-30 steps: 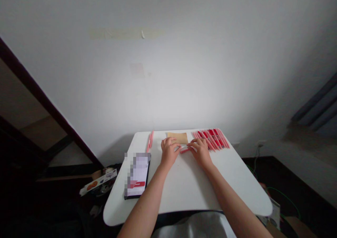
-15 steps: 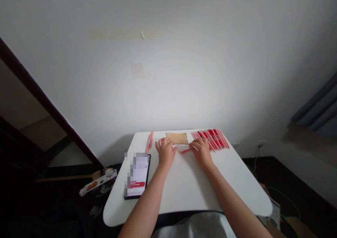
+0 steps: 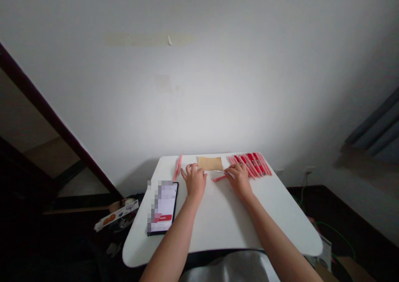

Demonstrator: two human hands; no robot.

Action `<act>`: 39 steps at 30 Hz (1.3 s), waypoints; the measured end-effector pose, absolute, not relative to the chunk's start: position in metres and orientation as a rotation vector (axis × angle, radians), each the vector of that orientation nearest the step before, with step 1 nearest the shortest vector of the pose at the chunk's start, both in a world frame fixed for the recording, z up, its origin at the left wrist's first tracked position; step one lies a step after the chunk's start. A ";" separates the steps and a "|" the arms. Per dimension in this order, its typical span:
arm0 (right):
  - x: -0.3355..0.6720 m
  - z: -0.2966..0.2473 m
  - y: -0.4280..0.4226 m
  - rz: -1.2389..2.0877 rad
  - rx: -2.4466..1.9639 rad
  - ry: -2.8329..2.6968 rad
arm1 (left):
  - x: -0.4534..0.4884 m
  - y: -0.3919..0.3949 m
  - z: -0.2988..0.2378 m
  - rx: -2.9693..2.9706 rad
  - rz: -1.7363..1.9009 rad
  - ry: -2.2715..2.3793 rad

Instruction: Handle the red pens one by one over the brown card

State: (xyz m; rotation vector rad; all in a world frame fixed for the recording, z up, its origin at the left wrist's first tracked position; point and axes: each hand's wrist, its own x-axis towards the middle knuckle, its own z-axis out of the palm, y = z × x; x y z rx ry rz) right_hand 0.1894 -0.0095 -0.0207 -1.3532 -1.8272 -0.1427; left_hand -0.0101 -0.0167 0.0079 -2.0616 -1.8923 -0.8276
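Note:
My left hand is over the white table with its fingers apart, at the lower left corner of a tan piece of paper or card. The fingertips of my right hand are pinched at the right end of a thin white stick, which lies along the card's near edge. Its exact kind is too small to make out. Just below it, a short pinkish-red pen part points left, its right end hidden beneath my right hand.
Several pink and red pens lie side by side at the back right. More pink pens lie at the back left. A phone with a lit screen rests near the left edge. The wall stands behind the table.
My left hand has shifted slightly left, with its thumb drawn away from the stick. The right hand stays nearly still.

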 end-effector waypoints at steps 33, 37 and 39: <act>0.187 -0.017 -0.012 -0.098 -1.305 -1.835 | -0.005 -0.007 0.003 -2.204 -1.191 -1.834; 0.187 -0.017 -0.012 -0.095 -1.292 -1.840 | -0.004 -0.007 0.006 -2.231 -1.260 -1.758; 0.187 -0.018 -0.012 -0.095 -1.289 -1.838 | -0.004 -0.008 0.007 -2.242 -1.268 -1.745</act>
